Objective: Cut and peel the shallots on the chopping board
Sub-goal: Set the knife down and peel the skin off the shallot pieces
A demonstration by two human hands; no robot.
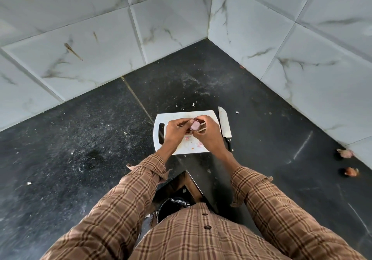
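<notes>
Both hands pinch one cut shallot (194, 126) over the chopping board (179, 116): left hand (177, 131) steadies, right hand (207, 134) should strip skin. Knife (224, 124) lies at three o'clock.

Single head view, steeply downward, near the chopping board (201, 114), counter corner ahead

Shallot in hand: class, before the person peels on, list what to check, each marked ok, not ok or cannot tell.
1. Shallot held by both the left hand and the right hand: ok.
2. Held over the chopping board: ok.
3. Knife set down beside the board, out of hand: ok.
4. Skin fully off: cannot tell.
5. Scraps cleared from the board: not ok.
</notes>
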